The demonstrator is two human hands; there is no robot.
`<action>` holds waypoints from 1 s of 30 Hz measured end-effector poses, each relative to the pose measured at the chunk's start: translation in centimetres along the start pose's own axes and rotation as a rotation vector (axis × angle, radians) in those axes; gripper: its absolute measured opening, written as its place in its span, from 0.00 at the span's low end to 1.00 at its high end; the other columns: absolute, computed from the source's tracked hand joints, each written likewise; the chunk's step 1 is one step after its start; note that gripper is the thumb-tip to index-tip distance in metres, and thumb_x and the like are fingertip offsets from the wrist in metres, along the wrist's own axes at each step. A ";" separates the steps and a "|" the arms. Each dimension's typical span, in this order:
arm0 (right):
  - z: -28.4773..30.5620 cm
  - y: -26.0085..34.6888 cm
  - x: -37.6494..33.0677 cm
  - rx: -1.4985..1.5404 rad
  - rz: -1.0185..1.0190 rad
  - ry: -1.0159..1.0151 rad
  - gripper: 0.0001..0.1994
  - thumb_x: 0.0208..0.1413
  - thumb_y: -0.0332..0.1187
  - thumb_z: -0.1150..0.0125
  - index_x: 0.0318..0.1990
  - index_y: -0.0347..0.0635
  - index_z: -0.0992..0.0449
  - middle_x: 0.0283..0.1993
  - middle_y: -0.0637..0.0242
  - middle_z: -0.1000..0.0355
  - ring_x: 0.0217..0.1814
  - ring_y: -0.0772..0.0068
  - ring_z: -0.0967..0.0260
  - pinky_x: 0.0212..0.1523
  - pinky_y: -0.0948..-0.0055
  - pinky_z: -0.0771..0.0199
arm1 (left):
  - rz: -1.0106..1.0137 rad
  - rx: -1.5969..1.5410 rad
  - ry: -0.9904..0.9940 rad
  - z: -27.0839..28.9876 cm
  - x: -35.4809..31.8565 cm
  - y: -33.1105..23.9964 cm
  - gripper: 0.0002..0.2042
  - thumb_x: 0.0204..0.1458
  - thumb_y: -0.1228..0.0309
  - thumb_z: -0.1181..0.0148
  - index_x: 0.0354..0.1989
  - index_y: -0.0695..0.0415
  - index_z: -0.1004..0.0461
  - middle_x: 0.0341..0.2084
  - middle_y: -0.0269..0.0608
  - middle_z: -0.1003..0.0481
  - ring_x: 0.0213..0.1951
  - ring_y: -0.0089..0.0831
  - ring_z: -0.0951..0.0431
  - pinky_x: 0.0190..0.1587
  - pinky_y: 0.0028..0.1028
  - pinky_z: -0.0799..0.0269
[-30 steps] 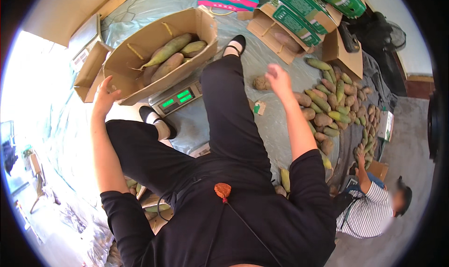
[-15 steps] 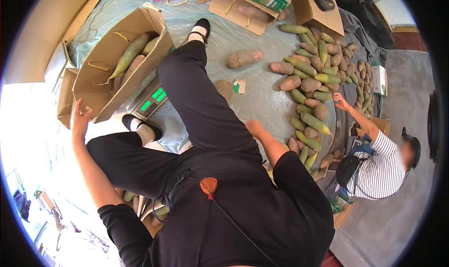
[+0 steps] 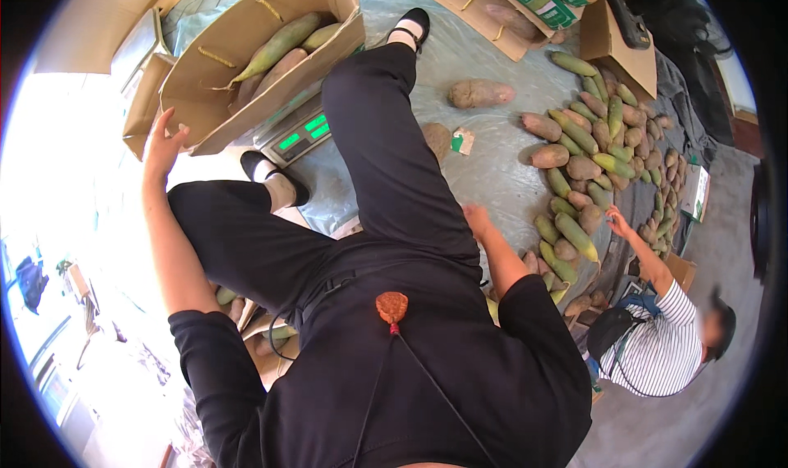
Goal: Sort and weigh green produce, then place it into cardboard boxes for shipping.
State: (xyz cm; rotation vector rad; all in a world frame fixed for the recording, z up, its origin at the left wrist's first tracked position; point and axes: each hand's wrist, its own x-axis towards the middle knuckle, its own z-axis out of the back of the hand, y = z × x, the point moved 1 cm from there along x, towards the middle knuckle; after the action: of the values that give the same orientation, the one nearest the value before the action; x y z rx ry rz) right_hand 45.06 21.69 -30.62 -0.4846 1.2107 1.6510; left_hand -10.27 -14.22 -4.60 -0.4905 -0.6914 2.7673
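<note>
1. Cardboard box [image 3: 246,37]: open-topped, tilted, resting on a scale [image 3: 300,133] with a green lit display; holds long green and brownish mangoes [image 3: 275,50].
2. Left hand [image 3: 162,144]: arm stretched up and out, fingers spread, fingertips at the box's lower left flap (contact looks likely, though I cannot tell for certain); nothing gripped.
3. Right hand [image 3: 476,219]: forearm bent down beside the right thigh, hand low against the black trouser leg, holding nothing; fingers partly hidden, so whether they are spread or curled I cannot tell.
4. Plastic sheet [image 3: 492,168]: pale, covering the floor under the person's legs.
5. Mango pile [image 3: 587,152]: green and brown fruit heaped to the right, with two loose ones [image 3: 480,93] nearer the leg.
6. Co-worker [image 3: 665,337]: striped shirt, lower right, one hand [image 3: 616,219] reaching to the pile's edge.
7. Further cardboard boxes [image 3: 607,37]: along the top edge.
</note>
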 end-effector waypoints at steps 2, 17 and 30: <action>-1.0 -4.7 -0.2 -0.183 0.110 0.117 0.17 0.40 0.29 0.35 0.40 0.35 0.26 0.28 0.56 0.26 0.30 0.64 0.27 0.31 0.66 0.28 | 0.014 0.013 0.020 -0.3 0.5 -0.7 0.28 0.47 0.67 0.41 0.59 0.52 0.38 0.57 0.45 0.36 0.54 0.34 0.33 0.55 0.31 0.39; -7.0 -21.4 -12.3 -0.183 -0.306 0.300 0.24 0.38 0.43 0.37 0.44 0.40 0.27 0.38 0.52 0.26 0.42 0.55 0.28 0.43 0.63 0.29 | 0.136 0.002 0.057 0.7 -0.4 -0.9 0.28 0.49 0.56 0.42 0.61 0.42 0.40 0.58 0.43 0.38 0.48 0.31 0.31 0.46 0.34 0.34; -1.2 -13.0 -15.2 -0.545 -0.334 0.570 0.31 0.39 0.52 0.35 0.49 0.44 0.28 0.52 0.59 0.30 0.55 0.55 0.34 0.54 0.62 0.33 | 0.151 0.050 0.029 0.5 -0.2 -0.5 0.29 0.50 0.54 0.43 0.61 0.44 0.40 0.54 0.43 0.35 0.47 0.31 0.31 0.45 0.32 0.35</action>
State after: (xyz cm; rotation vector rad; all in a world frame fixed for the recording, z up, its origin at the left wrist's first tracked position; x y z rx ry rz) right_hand 62.71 13.51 -25.70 -1.4933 0.9723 1.5817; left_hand -10.18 -14.02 -3.90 -0.5946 -0.5994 2.9034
